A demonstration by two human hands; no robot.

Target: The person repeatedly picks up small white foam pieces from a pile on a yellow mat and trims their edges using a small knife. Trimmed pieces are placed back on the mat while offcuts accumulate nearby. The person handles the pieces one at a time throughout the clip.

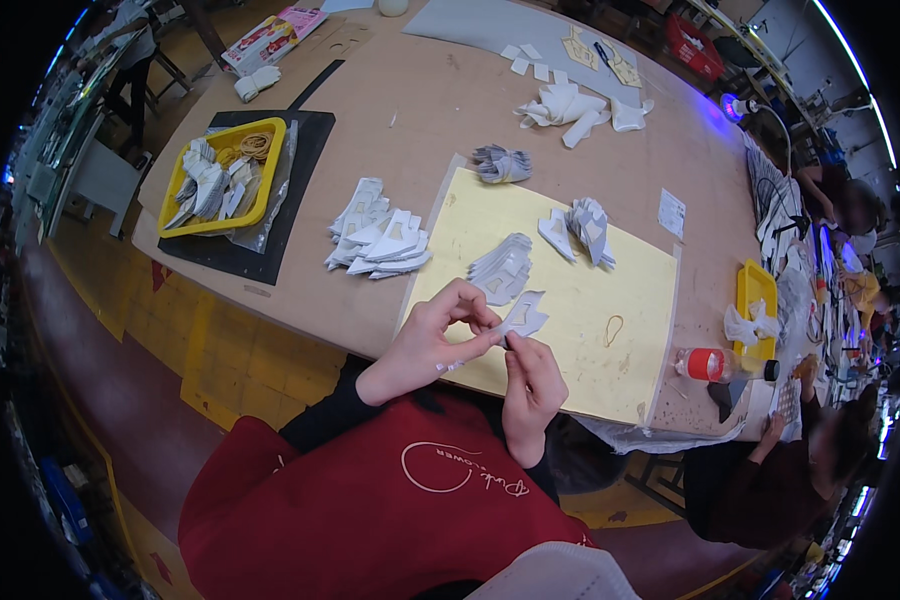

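Above the near side of the yellow sheet (590, 360) on the desk (390, 130), I watch remotely: left hand (420, 342) and right hand (535, 395) both pinch 1 pale grey cut-out piece (532, 322) by its near end, probably to steady something so small. Thin, angular, apparently windowed. Fanned grey stack (502, 264) just beyond, presumably there for easy reach.

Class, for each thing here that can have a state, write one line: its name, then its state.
Left hand: pinching the grey cut piece
Right hand: pinching the same piece
Pile of grey pieces: stacked, fanned out
Left yellow tray: open-topped, loaded
Yellow sheet: spread flat
Rubber band: loose, unstretched
Bottle: capped; upright or lying, unclear
Lamp: lit
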